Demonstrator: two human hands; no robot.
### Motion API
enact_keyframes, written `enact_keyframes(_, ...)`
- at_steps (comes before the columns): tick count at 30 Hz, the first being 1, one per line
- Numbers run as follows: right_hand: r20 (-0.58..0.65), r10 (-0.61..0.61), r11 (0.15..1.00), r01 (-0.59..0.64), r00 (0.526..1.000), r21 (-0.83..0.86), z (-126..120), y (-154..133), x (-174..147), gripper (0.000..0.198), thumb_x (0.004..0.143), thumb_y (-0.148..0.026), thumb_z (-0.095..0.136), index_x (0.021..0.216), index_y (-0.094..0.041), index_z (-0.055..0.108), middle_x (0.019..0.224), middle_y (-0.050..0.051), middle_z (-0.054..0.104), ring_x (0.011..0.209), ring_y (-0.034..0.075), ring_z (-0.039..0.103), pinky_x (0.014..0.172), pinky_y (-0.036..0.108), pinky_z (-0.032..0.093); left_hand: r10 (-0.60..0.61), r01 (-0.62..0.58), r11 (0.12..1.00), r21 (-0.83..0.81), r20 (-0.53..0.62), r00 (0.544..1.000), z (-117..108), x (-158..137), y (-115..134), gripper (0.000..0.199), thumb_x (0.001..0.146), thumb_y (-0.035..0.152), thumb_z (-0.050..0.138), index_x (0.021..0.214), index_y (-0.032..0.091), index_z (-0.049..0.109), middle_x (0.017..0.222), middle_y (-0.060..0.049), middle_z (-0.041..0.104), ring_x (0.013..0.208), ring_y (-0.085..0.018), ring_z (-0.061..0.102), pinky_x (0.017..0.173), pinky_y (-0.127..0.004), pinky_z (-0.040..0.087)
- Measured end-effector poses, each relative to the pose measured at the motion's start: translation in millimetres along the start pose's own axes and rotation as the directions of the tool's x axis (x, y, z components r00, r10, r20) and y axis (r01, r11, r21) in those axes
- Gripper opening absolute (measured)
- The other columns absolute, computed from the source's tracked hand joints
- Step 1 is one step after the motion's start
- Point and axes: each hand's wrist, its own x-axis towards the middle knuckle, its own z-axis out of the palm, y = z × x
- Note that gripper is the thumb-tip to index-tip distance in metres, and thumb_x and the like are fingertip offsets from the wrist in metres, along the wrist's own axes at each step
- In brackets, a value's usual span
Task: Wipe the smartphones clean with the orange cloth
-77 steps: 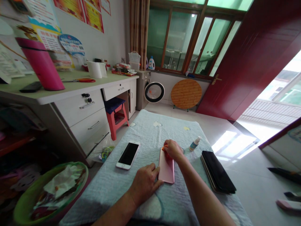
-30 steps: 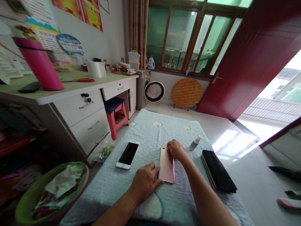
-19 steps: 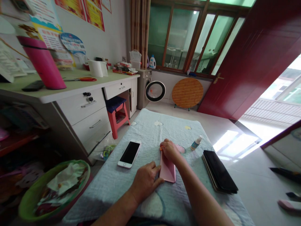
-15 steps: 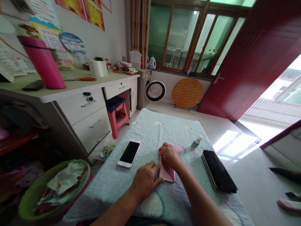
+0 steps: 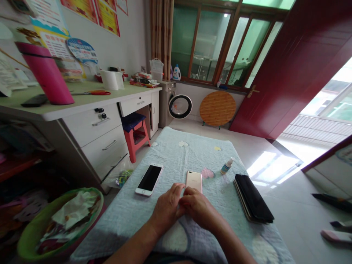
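A rose-gold phone [image 5: 194,179] lies back up on a cloth-covered bench, its camera at the far left corner and its near end hidden behind a pair of bare hands. The phone's long axis runs almost straight away from the person, with the exposed half stretching forward beyond the knuckles.

The right hand [image 5: 199,207] is the nearer of the two, arched across the near end so that the handset extends directly ahead of its curled fingers. The digits are bent inward and bunched together; whether they pinch something, press on the casing or merely hover above it cannot be told from this angle. The left hand [image 5: 167,205] comes in from the other side, fingertips at the phone's left long edge, close enough that contact cannot be ruled in or out. Its fingers are partly bent, their grip, if any, concealed where the hands meet over the lower end.

To the left, apart from both hands, a white phone [image 5: 149,179] rests screen up, its far end slanting rightward. Beyond the right hand, on the far right, sits a small spray bottle [image 5: 226,167]; nearer the right-hand border is a black slab-like stack [image 5: 253,200]. A pale blue patterned cloth [image 5: 170,154] spreads beneath them all.
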Motion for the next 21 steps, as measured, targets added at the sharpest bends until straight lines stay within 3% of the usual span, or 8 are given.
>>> enact_keyframes(3, -0.002, -0.017, 0.998, 0.017, 1.000, 0.057, -3.5, -1.3, -0.5, 0.025, 0.084, -0.011, 0.052, 0.088, -0.023, 0.073, 0.102, 0.003, 0.064, 0.094, 0.016, 0.057, 0.082, 0.024, 0.043, 0.054, -0.055, 0.999, 0.005, 0.043, 0.998, -2.1, 1.0, -0.4, 0.062, 0.085, 0.027, 0.062, 0.140, 0.025, 0.033, 0.141, -0.008, 0.049, 0.125, -0.024, 0.051, 0.103, -0.037, 0.042)
enact_keyframes(8, -0.054, 0.081, 0.996, -0.082, 0.995, -0.027, -10.8, 13.6, 8.6, 0.020, 0.082, -0.014, 0.054, 0.081, -0.021, 0.073, 0.087, 0.003, 0.063, 0.082, 0.015, 0.057, 0.073, 0.023, 0.040, -0.020, 0.015, 0.999, 0.050, 0.108, 0.994, -2.9, -0.9, -0.1, 0.074, 0.088, 0.039, 0.063, 0.149, 0.025, 0.023, 0.117, -0.007, 0.065, 0.103, -0.024, 0.061, 0.090, -0.036, 0.048)
enact_keyframes(12, -0.128, 0.176, 0.978, -0.188, 0.976, -0.087, -24.7, 40.3, 18.6, 0.023, 0.083, -0.014, 0.052, 0.084, -0.020, 0.073, 0.088, 0.004, 0.063, 0.083, 0.014, 0.059, 0.075, 0.022, 0.040, -0.020, 0.015, 0.998, 0.057, 0.102, 0.995, -5.2, -1.3, 2.1, 0.078, 0.089, 0.046, 0.062, 0.150, 0.023, 0.020, 0.123, -0.010, 0.063, 0.106, -0.025, 0.060, 0.093, -0.039, 0.047)
enact_keyframes(17, -0.215, 0.303, 0.919, -0.345, 0.928, -0.191, -39.6, 69.8, 38.7, 0.023, 0.085, -0.016, 0.052, 0.094, -0.020, 0.073, 0.095, 0.004, 0.066, 0.092, 0.015, 0.060, 0.083, 0.022, 0.039, 0.027, -0.035, 0.998, 0.052, 0.150, 0.988, -14.4, 1.8, 8.8, 0.049, 0.088, 0.045, 0.063, 0.133, 0.026, 0.053, 0.135, -0.006, 0.058, 0.110, -0.027, 0.058, 0.097, -0.041, 0.045)
enact_keyframes(21, -0.221, 0.331, 0.896, -0.379, 0.917, -0.232, -42.1, 70.2, 56.8, 0.024, 0.088, -0.017, 0.048, 0.094, -0.019, 0.072, 0.097, 0.005, 0.067, 0.094, 0.015, 0.059, 0.079, 0.022, 0.038, 0.032, -0.040, 0.998, 0.050, 0.154, 0.987, -18.2, 2.9, 11.7, 0.040, 0.090, 0.047, 0.060, 0.125, 0.027, 0.061, 0.135, -0.004, 0.059, 0.105, -0.026, 0.059, 0.093, -0.041, 0.047)
